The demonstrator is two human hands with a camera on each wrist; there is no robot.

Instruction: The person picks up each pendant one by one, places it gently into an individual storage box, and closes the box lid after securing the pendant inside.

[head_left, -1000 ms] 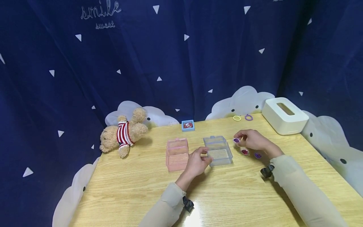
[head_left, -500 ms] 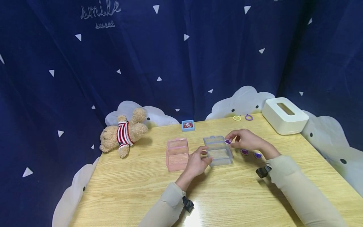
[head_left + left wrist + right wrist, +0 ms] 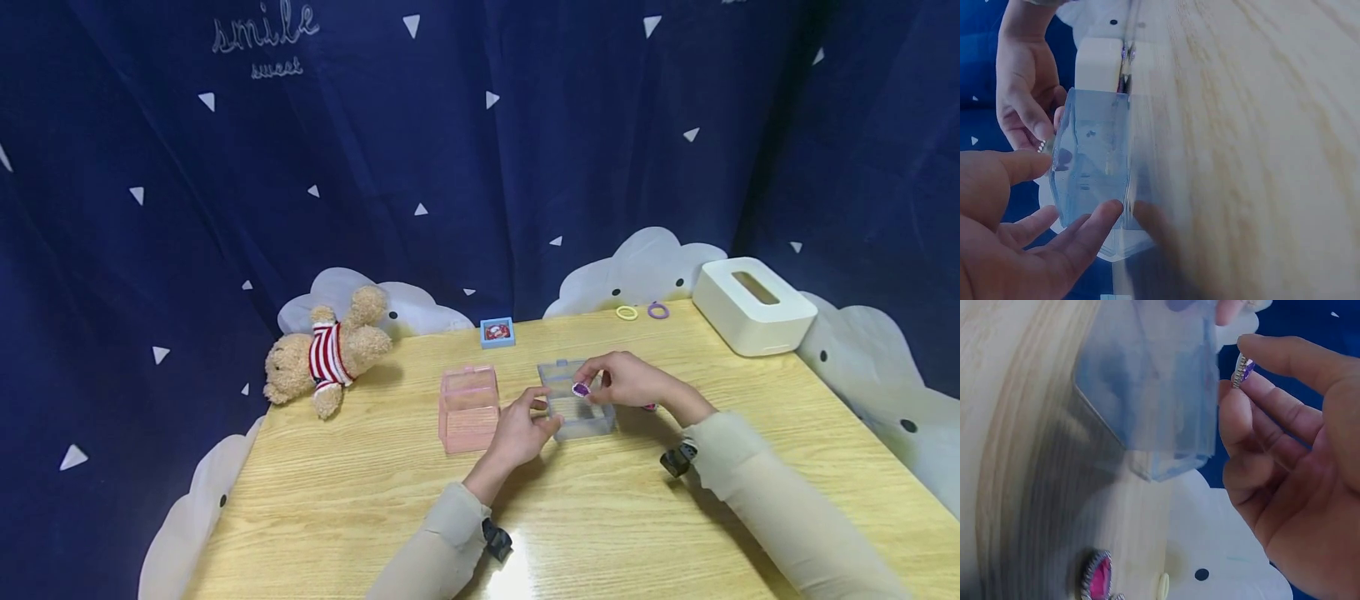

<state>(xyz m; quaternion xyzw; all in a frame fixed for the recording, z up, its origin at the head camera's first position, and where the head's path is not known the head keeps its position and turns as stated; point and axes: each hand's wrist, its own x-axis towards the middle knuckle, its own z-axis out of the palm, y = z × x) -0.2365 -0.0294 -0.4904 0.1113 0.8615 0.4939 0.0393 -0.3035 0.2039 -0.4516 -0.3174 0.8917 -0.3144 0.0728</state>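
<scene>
My right hand (image 3: 626, 382) has carried the purple gem (image 3: 581, 389) leftward from beside the other gems on the bench to above the open clear box (image 3: 576, 407).

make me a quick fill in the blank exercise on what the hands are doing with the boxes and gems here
1. The right hand pinches a small ____ gem over the clear blue box.
2. The left hand steadies the clear blue box, which sits to the right of the ____ box.
3. The teddy bear on the table wears a red and white ____ shirt.

Missing words: purple; pink; striped
</scene>
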